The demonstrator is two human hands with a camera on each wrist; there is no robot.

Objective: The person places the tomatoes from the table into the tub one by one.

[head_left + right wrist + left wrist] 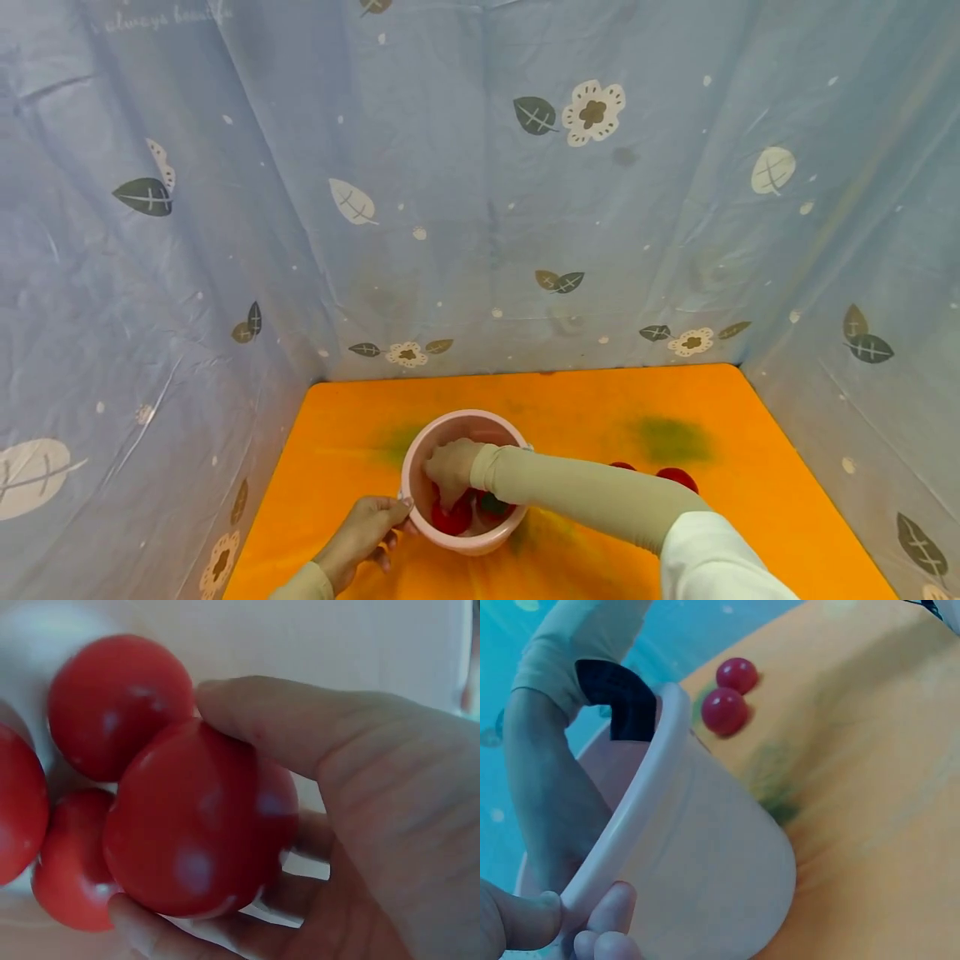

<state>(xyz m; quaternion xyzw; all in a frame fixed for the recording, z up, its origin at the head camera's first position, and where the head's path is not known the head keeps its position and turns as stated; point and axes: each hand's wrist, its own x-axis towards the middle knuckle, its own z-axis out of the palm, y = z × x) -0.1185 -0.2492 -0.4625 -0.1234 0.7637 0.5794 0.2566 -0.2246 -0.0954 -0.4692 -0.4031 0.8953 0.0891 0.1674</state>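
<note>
A pink bucket (480,547) stands on the orange table, and its pale outer wall (720,847) fills much of the left wrist view. My left hand (366,532) pinches the bucket's rim at the near left side, thumb over the top and fingers beneath. My right hand (452,467) reaches down inside the bucket. In the right wrist view it grips a large red tomato (199,825), thumb on top and fingers curled round underneath. Several other tomatoes (118,706) lie in the bucket right beside the held one.
Two more tomatoes (725,711) sit on the table to the right of the bucket, partly hidden by my right sleeve (585,492) in the head view. The orange tabletop (345,433) has dark green stains. Blue patterned curtains (450,208) enclose its back and sides.
</note>
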